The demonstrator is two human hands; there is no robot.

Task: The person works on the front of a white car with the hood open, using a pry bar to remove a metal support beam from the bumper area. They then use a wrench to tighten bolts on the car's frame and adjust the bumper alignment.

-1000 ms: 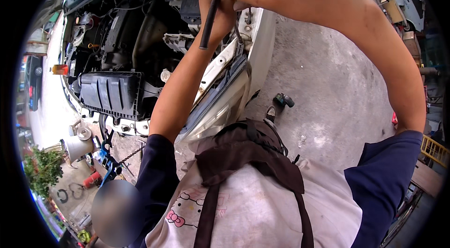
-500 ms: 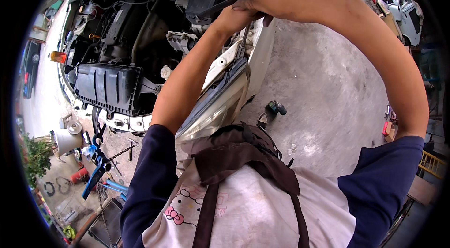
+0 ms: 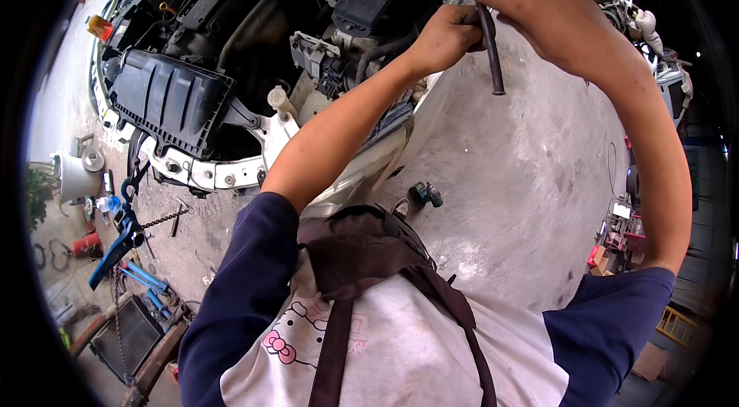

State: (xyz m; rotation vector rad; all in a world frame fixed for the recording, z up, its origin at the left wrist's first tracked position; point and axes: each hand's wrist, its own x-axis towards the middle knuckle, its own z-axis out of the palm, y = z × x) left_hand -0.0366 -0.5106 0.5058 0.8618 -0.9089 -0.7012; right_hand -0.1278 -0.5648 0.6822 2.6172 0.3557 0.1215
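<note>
The dark rod (image 3: 493,60) slanted steeply beside the curled left hand (image 3: 446,39), the right hand (image 3: 546,10) at its upper part. Which grip held it was unclear.

The left forearm (image 3: 346,126) slants up and rightward to a left hand (image 3: 446,39) with its fingers bent inward, tips partly hidden. The right arm (image 3: 666,153) arches high, its hand (image 3: 543,10) palm-down above and beside the left, fingers curved and parted.

Left hand (image 3: 445,39) grip unclear (possibly touching rod (image 3: 493,60)); engine bay (image 3: 212,174) cropped above.
</note>
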